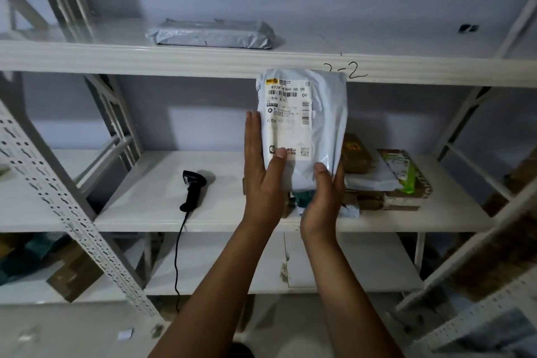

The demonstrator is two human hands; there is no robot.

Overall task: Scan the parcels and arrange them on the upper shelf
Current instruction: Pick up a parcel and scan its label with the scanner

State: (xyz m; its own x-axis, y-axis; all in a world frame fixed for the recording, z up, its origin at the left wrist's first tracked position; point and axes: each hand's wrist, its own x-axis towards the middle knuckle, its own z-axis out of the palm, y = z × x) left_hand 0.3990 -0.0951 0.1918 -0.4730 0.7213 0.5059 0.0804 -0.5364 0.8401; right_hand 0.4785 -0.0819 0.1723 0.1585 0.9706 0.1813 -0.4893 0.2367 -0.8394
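Left hand [263, 171] and right hand [322, 197] are pinching the white plastic mailer parcel [322, 113] by its lower edges | it's probably feeling light, soft, slippery | two-sided hold is looking safest

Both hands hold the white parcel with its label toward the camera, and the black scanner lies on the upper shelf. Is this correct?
Not quite. In the head view the black scanner lies on the middle shelf, not the upper one. The left hand and right hand do hold the white parcel, label toward the camera.
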